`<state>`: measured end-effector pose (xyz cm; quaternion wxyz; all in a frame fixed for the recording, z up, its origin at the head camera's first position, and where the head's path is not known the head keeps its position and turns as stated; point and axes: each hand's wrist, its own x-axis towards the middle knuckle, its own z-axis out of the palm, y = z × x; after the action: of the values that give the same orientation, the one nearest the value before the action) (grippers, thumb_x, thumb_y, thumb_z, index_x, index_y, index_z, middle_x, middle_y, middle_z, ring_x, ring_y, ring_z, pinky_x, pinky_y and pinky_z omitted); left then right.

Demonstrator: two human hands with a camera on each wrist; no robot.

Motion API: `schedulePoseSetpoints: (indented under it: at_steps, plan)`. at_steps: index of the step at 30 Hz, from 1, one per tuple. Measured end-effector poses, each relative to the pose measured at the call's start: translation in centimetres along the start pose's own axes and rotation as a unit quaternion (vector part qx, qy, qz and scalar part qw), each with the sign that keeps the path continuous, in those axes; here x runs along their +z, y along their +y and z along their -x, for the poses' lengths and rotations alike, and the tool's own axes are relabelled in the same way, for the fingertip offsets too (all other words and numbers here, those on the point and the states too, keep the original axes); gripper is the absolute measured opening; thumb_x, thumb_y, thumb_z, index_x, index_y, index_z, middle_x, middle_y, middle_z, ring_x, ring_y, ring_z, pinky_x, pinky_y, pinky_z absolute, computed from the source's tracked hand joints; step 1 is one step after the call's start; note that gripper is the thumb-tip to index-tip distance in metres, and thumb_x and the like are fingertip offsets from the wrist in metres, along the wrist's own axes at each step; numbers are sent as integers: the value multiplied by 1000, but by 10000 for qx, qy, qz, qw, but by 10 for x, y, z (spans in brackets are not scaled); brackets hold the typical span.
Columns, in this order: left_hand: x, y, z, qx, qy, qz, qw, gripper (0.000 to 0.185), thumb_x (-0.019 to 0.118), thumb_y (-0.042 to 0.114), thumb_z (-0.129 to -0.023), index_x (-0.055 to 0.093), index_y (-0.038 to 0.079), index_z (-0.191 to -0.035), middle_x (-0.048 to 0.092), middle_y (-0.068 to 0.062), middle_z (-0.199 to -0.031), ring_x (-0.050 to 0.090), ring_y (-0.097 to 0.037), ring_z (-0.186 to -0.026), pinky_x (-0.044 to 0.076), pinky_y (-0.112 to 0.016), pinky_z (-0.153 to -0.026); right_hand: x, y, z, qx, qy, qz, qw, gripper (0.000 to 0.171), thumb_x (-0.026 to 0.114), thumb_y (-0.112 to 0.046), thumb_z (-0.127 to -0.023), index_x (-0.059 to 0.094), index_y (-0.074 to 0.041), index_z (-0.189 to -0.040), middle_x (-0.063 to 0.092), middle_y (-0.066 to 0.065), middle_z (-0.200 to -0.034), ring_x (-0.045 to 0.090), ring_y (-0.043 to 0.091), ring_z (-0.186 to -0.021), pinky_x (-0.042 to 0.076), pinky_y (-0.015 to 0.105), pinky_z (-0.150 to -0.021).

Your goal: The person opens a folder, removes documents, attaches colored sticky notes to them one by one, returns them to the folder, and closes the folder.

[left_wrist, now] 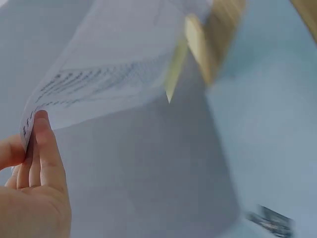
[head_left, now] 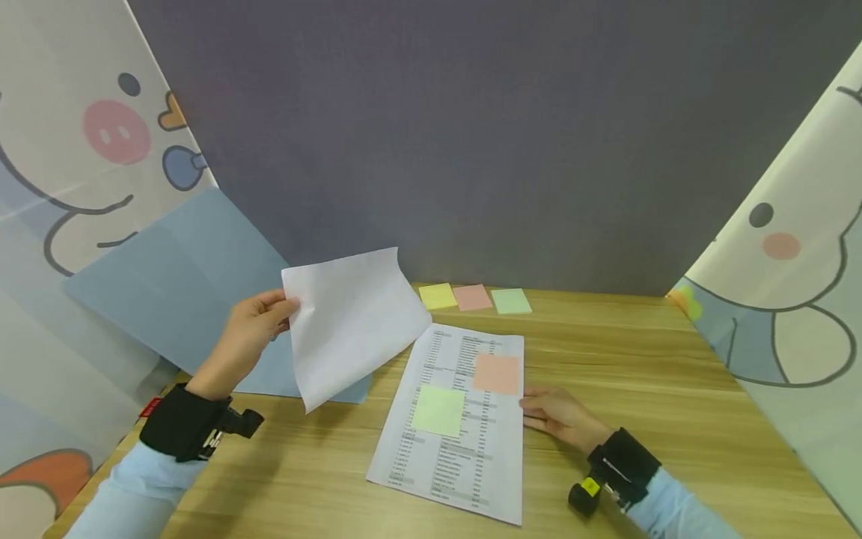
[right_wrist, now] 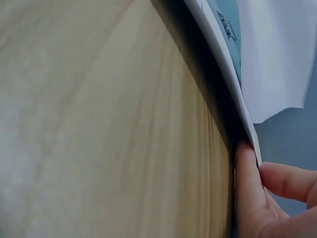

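Note:
My left hand (head_left: pixel 245 333) pinches the outer edge of a raised paper sheet (head_left: pixel 350 322), its blank side showing in the head view. In the left wrist view, print covers the underside of that sheet (left_wrist: pixel 114 94), and a yellow note (left_wrist: pixel 176 69) sticks out near it. Just right of it lie printed sheets (head_left: pixel 465 468) bearing a pink sticky note (head_left: pixel 497 373) and a pale green one (head_left: pixel 438 411). Thumb and fingers of my right hand (head_left: pixel 559 415) grip their right edge; the right wrist view shows this hand (right_wrist: pixel 255 203) holding the thin stack from the side.
A blue folder (head_left: pixel 188 277) lies open at the left, leaning against the patterned side panel; its metal clip (left_wrist: pixel 272 220) appears in the left wrist view. Behind the sheets sit yellow (head_left: pixel 438 296), pink (head_left: pixel 473 297) and green (head_left: pixel 512 301) note pads. A grey partition (head_left: pixel 438 150) bounds the wooden table (head_left: pixel 640 359).

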<state>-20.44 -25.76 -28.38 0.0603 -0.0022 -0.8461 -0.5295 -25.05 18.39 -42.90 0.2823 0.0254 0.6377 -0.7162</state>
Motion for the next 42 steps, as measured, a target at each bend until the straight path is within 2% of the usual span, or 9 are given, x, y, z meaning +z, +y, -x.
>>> schedulePoseSetpoints:
  at_steps: [6, 10, 13, 17, 21, 25, 30, 36, 42]
  plan:
    - [36, 40, 19, 531, -342, -308, 9975, 37, 51, 26, -94, 55, 1, -121, 66, -4, -100, 60, -2, -86, 52, -26, -76, 0, 0, 1, 47, -72, -64, 9999, 51, 51, 1, -90, 29, 17, -132, 66, 6, -99, 63, 14, -89, 52, 30, -81]
    - [61, 52, 31, 824, -576, -386, 9942, 27, 53, 18, -93, 61, 0, -112, 68, -14, -97, 62, -6, -78, 53, -26, -71, 1, 2, 1, 58, -31, -63, 10000, 51, 51, 1, -90, 28, 17, -133, 65, 6, -98, 63, 14, -88, 52, 30, -81]
    - [80, 55, 36, 954, -890, -497, 9902, 20, 53, 15, -93, 65, 3, -104, 65, -8, -81, 58, -7, -67, 50, -24, -63, 0, 2, 1, 47, -71, -55, 9999, 52, 50, 1, -90, 26, 17, -133, 65, 5, -97, 62, 13, -88, 52, 29, -82]
    - [109, 50, 40, 1119, -1441, -529, 9818, 15, 53, 12, -92, 66, 5, -92, 53, -1, -66, 45, -5, -55, 38, -19, -50, -1, 3, 0, 24, -176, -46, 9998, 51, 49, 1, -91, 24, 17, -134, 65, 3, -96, 62, 12, -88, 52, 28, -82]
    - [138, 40, 45, 1230, -1893, -605, 9723, 16, 54, 12, -92, 68, 5, -95, 65, -3, -79, 54, -5, -63, 43, -19, -55, -2, 3, -1, -1, -243, -124, 9996, 52, 50, 1, -91, 24, 18, -133, 65, 2, -94, 63, 11, -87, 52, 27, -81]
    - [166, 31, 50, 1089, -2163, -720, 9676, 18, 56, 14, -91, 68, 8, -103, 70, -6, -95, 63, -7, -80, 49, -21, -67, -2, 2, -1, 4, -305, -248, 9992, 52, 51, 2, -90, 26, 18, -131, 65, 2, -93, 63, 12, -87, 52, 28, -82]
    - [194, 21, 55, 882, -2576, -779, 9591, 18, 57, 15, -90, 69, 10, -102, 70, -2, -96, 56, -1, -67, 46, -18, -60, -2, 3, -3, -35, -408, -130, 9991, 50, 48, 4, -89, 26, 19, -131, 64, 0, -92, 61, 10, -86, 51, 27, -81]
    - [215, 7, 63, 846, -2954, -1042, 9459, 18, 60, 16, -87, 70, 7, -99, 70, 1, -94, 60, 2, -79, 47, -15, -67, -1, 5, -3, -95, -509, 22, 9987, 54, 48, 4, -90, 20, 22, -133, 65, 0, -95, 63, 10, -88, 51, 27, -83]
    - [221, -3, 69, 801, -3444, -1198, 9277, 21, 68, 20, -80, 70, 12, -99, 69, 7, -92, 60, 4, -80, 47, -14, -69, 1, 6, -3, -66, -420, -77, 9991, 51, 46, 5, -90, 22, 21, -132, 66, 1, -92, 62, 9, -86, 51, 28, -82]
